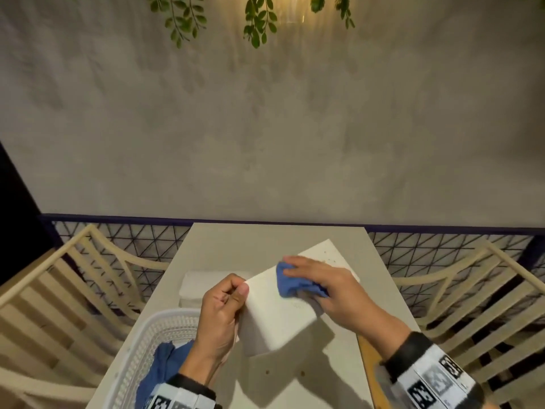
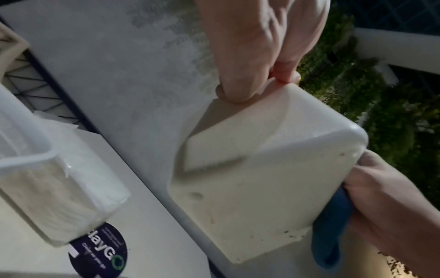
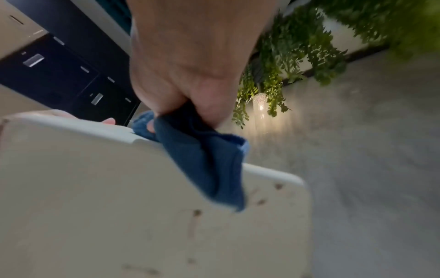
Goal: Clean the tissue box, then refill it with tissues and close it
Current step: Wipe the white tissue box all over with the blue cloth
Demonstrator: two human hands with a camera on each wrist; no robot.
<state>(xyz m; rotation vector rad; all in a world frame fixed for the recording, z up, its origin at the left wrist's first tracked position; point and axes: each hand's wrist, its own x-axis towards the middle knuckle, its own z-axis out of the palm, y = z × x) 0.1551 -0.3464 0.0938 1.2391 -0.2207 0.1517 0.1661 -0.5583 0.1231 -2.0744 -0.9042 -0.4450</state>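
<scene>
The task is sitting in its first part — the cleaning. The left hand (image 1: 222,308) is gripping the near-left corner of the white box (image 1: 277,314), thumb on top and fingers curled around the edge, and is holding it tilted above the table (image 1: 295,379). The right hand (image 1: 321,283) is pressing a blue cloth (image 1: 290,283) on the upper face of the box, with the fingers bunching the cloth in a pinch. In the wrist views, small brown spots are showing on the faces of the box, so I judge the wiping is not finished. Refilling and closing are not yet done.

At the near left, a white basket (image 1: 147,329) is standing on the table with another blue rag (image 1: 165,367) inside it. Just behind the hands, a white flat piece (image 1: 327,253) with dark specks is lying on the table — probably the lid of the box, but I cannot tell for sure. To the left of it, a stack of tissues (image 1: 200,286) is waiting.

The table is pale grey and matte, and a dark round sticker (image 2: 102,250) is lying on it. Light wooden chairs (image 1: 59,290) are standing at both sides. Farther back, a dark wire fence (image 1: 141,240) is running under a grey plaster wall (image 1: 265,128), and green leaves (image 1: 256,22) are hanging from above beside a warm lamp.
</scene>
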